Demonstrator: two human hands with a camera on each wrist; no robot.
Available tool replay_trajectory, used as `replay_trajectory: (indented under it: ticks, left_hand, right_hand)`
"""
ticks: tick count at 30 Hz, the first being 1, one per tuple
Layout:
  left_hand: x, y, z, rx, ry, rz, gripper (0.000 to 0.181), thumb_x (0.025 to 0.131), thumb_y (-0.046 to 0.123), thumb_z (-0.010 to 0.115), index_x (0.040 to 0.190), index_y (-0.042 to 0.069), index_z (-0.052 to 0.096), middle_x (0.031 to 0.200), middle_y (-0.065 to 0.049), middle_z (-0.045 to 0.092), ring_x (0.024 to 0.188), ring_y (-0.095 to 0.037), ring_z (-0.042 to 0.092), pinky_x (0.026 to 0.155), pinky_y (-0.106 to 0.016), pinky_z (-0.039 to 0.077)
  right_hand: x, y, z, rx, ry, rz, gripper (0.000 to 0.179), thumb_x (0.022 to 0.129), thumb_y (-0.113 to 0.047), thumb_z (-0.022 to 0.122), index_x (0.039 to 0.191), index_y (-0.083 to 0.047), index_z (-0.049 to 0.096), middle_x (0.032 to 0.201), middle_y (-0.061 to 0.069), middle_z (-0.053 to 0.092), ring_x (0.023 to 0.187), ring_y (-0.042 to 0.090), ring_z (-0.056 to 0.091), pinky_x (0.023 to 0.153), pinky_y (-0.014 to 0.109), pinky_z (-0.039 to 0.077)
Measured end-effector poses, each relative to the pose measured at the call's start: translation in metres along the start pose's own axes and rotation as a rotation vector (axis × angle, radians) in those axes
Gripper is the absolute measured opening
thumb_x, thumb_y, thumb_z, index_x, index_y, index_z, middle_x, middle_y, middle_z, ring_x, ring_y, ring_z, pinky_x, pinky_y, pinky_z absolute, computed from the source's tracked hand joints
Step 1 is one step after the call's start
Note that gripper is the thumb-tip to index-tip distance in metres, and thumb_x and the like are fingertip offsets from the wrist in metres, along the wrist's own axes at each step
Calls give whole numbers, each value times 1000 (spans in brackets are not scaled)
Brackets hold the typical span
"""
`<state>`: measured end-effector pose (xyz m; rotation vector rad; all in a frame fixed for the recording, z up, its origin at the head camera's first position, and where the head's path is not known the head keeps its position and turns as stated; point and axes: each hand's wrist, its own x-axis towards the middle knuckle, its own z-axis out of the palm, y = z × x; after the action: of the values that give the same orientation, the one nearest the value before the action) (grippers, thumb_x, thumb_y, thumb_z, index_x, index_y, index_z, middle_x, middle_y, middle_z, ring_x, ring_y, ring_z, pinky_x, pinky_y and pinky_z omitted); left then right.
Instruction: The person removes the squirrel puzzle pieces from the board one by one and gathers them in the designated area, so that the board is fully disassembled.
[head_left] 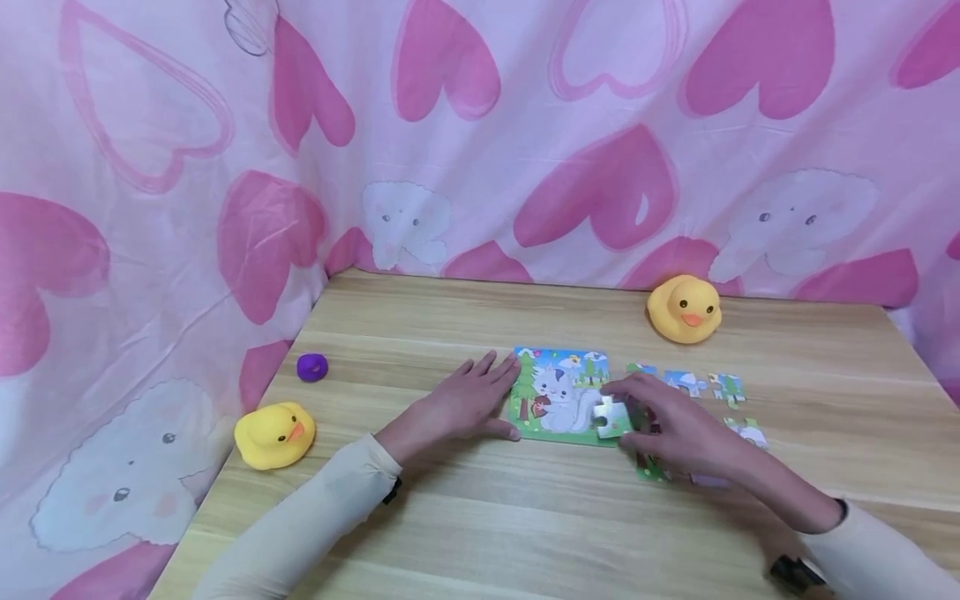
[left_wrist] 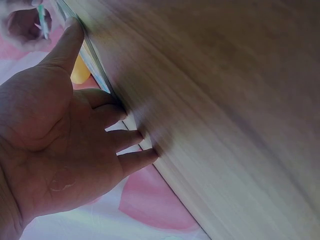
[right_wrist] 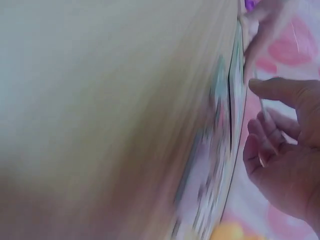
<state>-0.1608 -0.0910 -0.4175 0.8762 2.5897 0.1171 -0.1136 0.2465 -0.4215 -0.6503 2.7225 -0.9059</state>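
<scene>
A small picture board (head_left: 557, 392) with a grey squirrel, trees and blue sky lies flat on the table. My left hand (head_left: 467, 404) rests flat at the board's left edge, fingers spread and thumb at the lower left corner. Over the board's right end, my right hand (head_left: 686, 427) pinches a jigsaw piece (head_left: 612, 417) between thumb and fingers. That piece is pale with a green lower edge. It shows nearly edge-on in the left wrist view as a thin strip (left_wrist: 42, 22). Loose jigsaw pieces (head_left: 727, 387) lie around and beneath the right hand, which partly hides them.
One yellow toy duck (head_left: 684, 310) sits behind the loose pieces near the back edge. Another yellow duck (head_left: 275, 436) and a small purple object (head_left: 312, 367) are by the table's left edge. A pink heart-patterned cloth (head_left: 450, 150) hangs behind the wooden table (head_left: 450, 525).
</scene>
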Motion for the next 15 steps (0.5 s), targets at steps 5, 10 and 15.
replay_trajectory:
  ticks: [5,10,15]
  left_hand:
    - [-1,0,-1,2,-5,-18,108,94,69,65,171,14,13,180,-3,7,168,-34,8,134,-58,18]
    - [-1,-1,-2,-3,-9,-18,109,94,69,65,171,13,13,180,-3,7,168,-35,7,135,-58,18]
    - [1,2,-2,-7,-6,2,108,94,68,65,171,12,14,180,-4,8,167,-35,8,134,-58,18]
  right_hand:
    - [-31,24,-22,-10,99,-82,69,79,-1,89,140,-19,64,110,-8,60,88,10,57,68,22,53]
    - [-66,51,-44,-122,81,-6,70,74,-4,92,136,-21,65,110,-10,65,92,0,57,71,23,55]
    - [-100,72,-54,-180,3,172,65,74,-16,93,133,-19,67,115,-5,68,92,-2,56,75,22,55]
